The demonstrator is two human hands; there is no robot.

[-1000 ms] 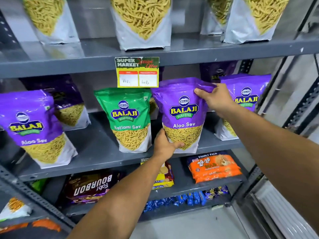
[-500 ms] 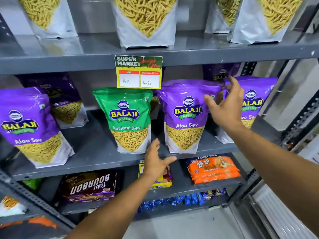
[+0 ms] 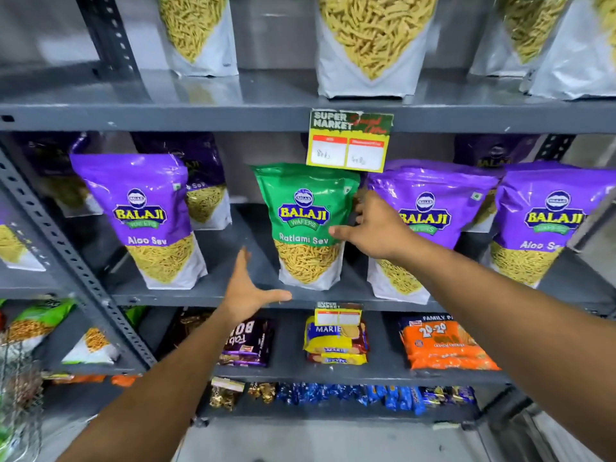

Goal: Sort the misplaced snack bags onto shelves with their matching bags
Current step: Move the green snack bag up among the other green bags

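Now right hand (image 3: 376,228) touches green bag's (image 3: 305,225) edge.

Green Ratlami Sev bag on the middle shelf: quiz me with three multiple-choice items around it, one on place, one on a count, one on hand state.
1. Where does the green Ratlami Sev bag stand?
A. Among purple bags on the middle shelf
B. On the top shelf
C. Beside the biscuits

2. How many front-row purple Aloo Sev bags show their full logo on that shelf?
A. One
B. Three
C. Six

3. What is the right hand doing?
A. Holding a purple bag
B. Reaching open to the green bag's right edge
C. Resting on the price tag

Key: 1 A, a purple Aloo Sev bag stands on its left and others on its right. 2 B, one left of the green bag, two right. 3 B, its fingers are spread at that edge; the left hand is open below, holding nothing.
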